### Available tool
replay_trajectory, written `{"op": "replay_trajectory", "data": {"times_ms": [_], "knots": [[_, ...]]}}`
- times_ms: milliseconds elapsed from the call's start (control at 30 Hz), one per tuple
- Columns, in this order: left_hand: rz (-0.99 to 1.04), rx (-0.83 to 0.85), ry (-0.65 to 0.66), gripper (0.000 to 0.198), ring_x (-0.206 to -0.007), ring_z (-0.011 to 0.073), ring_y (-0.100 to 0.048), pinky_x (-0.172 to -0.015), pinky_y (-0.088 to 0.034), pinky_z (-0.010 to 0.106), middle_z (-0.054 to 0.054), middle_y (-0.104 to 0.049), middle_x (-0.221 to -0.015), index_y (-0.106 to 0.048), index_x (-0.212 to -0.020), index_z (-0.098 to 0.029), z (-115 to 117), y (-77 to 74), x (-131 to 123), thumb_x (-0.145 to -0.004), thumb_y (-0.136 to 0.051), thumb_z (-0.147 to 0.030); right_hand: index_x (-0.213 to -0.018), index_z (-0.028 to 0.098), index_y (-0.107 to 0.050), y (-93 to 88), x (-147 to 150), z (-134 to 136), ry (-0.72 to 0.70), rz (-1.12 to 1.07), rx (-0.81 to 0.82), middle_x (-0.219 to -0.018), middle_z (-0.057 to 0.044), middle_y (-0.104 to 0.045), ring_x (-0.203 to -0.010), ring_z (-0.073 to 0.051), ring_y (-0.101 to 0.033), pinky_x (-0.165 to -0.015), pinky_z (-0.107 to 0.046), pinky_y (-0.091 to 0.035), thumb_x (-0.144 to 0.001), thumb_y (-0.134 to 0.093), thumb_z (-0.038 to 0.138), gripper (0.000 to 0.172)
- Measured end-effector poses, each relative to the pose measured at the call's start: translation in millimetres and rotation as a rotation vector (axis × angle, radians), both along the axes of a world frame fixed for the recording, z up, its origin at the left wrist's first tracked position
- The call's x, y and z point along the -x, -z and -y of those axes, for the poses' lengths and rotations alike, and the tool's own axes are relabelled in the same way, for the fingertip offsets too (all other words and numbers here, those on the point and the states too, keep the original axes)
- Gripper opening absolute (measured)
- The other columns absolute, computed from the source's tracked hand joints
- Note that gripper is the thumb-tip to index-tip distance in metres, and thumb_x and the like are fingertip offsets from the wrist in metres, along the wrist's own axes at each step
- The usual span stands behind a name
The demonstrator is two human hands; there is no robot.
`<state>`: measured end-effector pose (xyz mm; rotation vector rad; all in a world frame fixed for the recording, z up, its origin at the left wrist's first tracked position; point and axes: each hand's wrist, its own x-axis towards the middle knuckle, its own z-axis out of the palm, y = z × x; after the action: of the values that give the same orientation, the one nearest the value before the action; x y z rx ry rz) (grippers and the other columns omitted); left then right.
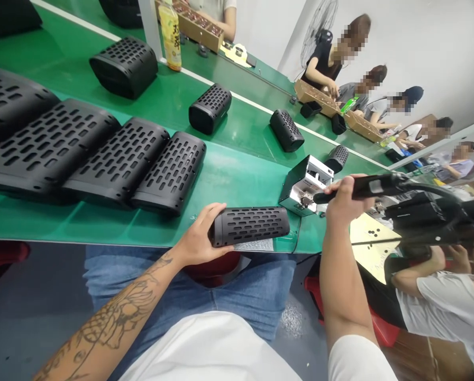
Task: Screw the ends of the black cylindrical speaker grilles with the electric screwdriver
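Observation:
My left hand point(199, 236) is wrapped round the left end of a black speaker housing point(256, 222) with rows of slots, which lies near the front edge of the green bench. My right hand point(345, 203) grips a black electric screwdriver point(374, 187) with a cable trailing off to the right. The screwdriver's tip end points left, at the front of a small metal screw feeder point(306, 185); whether it touches cannot be made out. Under the housing, a piece of bubble wrap point(256, 245) shows at the bench edge.
Several similar housings point(171, 172) lie in a row at left. More housings point(211, 108) stand along the green belt point(245, 124) behind. A yellow-labelled bottle point(170, 34) stands at the back. A co-worker point(447, 296) sits close at right; several people work across the line.

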<state>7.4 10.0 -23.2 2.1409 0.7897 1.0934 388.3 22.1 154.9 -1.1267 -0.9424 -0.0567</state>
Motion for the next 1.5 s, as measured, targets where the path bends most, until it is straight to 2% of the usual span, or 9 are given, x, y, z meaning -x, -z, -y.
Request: {"op": "replay_trajectory", "data": {"times_ms": [233, 533, 700, 867, 933, 1067, 1233, 1367, 1500], "knots": [[0.045, -0.024, -0.030, 0.112, -0.161, 0.0471, -0.066, -0.135, -0.060, 0.067, 0.022, -0.059, -0.173, -0.044, -0.184, -0.028, 2.8, -2.9, -1.0, -0.090, -0.102, -0.044, -0.095, 0.032, -0.056, 40.7, -26.8, -9.5, -0.096, -0.003, 0.118, -0.057, 0.011, -0.061, -0.045, -0.018, -0.060, -0.055, -0.038, -0.059, -0.093, -0.089, 0.071, 0.051], [0.009, -0.044, -0.035, 0.108, -0.161, 0.0470, -0.066, -0.134, -0.060, 0.068, 0.022, -0.059, -0.172, -0.043, -0.182, -0.028, 2.6, -2.3, 2.0, -0.092, -0.100, -0.047, -0.105, 0.029, -0.063, 20.5, -24.7, 28.7, -0.118, -0.072, -0.002, -0.058, 0.013, -0.058, -0.043, -0.016, -0.058, -0.052, -0.036, -0.057, -0.090, -0.092, 0.068, 0.050], [-0.011, -0.085, -0.034, 0.115, -0.166, 0.0498, -0.060, -0.136, -0.056, 0.073, 0.025, -0.054, -0.178, -0.033, -0.188, -0.029, -0.7, -1.6, 1.4, -0.094, -0.096, -0.051, -0.103, 0.026, -0.065, 40.0, -31.4, 51.3, -0.174, -0.133, 0.166, -0.058, 0.012, -0.062, -0.043, -0.015, -0.059, -0.052, -0.034, -0.059, -0.087, -0.097, 0.067, 0.054], [0.032, -0.310, -0.161, 0.108, -0.163, 0.0546, -0.059, -0.135, -0.050, 0.086, 0.025, -0.052, -0.178, -0.037, -0.185, -0.032, 2.4, 6.0, 5.4, -0.093, -0.088, -0.058, -0.100, 0.026, -0.066, 77.7, -34.5, 64.7, -0.122, -0.171, 0.236, -0.057, 0.010, -0.065, -0.044, -0.018, -0.064, -0.053, -0.038, -0.062, -0.085, -0.098, 0.071, 0.058], [0.106, -0.487, -0.287, 0.091, -0.144, 0.0480, -0.072, -0.124, -0.061, 0.083, 0.019, -0.065, -0.160, -0.052, -0.173, -0.040, 17.0, 11.7, 6.2, -0.091, -0.088, -0.055, -0.098, 0.026, -0.066, 82.5, -32.9, 66.8, -0.097, -0.206, 0.213, -0.056, 0.010, -0.064, -0.043, -0.017, -0.062, -0.053, -0.037, -0.061, -0.084, -0.098, 0.071, 0.057], [0.188, -0.564, -0.116, 0.054, -0.087, 0.0272, -0.078, -0.078, -0.075, 0.048, 0.006, -0.075, -0.109, -0.072, -0.143, -0.042, 68.5, 4.5, -13.8, -0.092, -0.087, -0.032, -0.100, 0.027, -0.064, 64.7, -20.1, 80.0, -0.109, -0.256, 0.057, -0.058, 0.012, -0.062, -0.043, -0.014, -0.059, -0.053, -0.033, -0.059, -0.088, -0.097, 0.059, 0.047], [0.246, 0.154, 0.149, 0.043, -0.080, 0.0165, -0.078, -0.068, -0.071, 0.029, 0.010, -0.081, -0.123, -0.071, -0.156, -0.029, 104.1, -35.6, -73.8, -0.114, -0.074, -0.026, -0.109, 0.035, -0.073, 21.0, 20.0, 121.1, -0.385, -0.207, -0.077, -0.064, 0.013, -0.059, -0.040, -0.012, -0.049, -0.050, -0.030, -0.055, -0.103, -0.083, 0.055, 0.024], [0.367, 0.353, 0.280, 0.055, -0.090, 0.0162, -0.082, -0.075, -0.074, 0.029, 0.013, -0.079, -0.144, -0.066, -0.174, -0.032, 91.6, -51.3, -97.6, -0.120, -0.074, -0.039, -0.122, 0.045, -0.083, -3.9, 57.7, 150.5, -0.586, -0.117, -0.049, -0.061, 0.012, -0.044, -0.035, -0.013, -0.035, -0.043, -0.033, -0.047, -0.110, -0.072, 0.063, 0.024], [0.407, 0.286, 0.314, 0.027, -0.109, 0.0235, -0.087, -0.101, -0.078, 0.042, 0.014, -0.084, -0.140, -0.088, -0.142, -0.029, 82.1, -56.5, -93.2, -0.122, -0.072, -0.039, -0.127, 0.049, -0.084, -17.8, 84.8, 164.3, -0.667, -0.084, 0.007, -0.058, 0.013, -0.037, -0.033, -0.015, -0.029, -0.041, -0.036, -0.043, -0.110, -0.074, 0.067, 0.027]]}}
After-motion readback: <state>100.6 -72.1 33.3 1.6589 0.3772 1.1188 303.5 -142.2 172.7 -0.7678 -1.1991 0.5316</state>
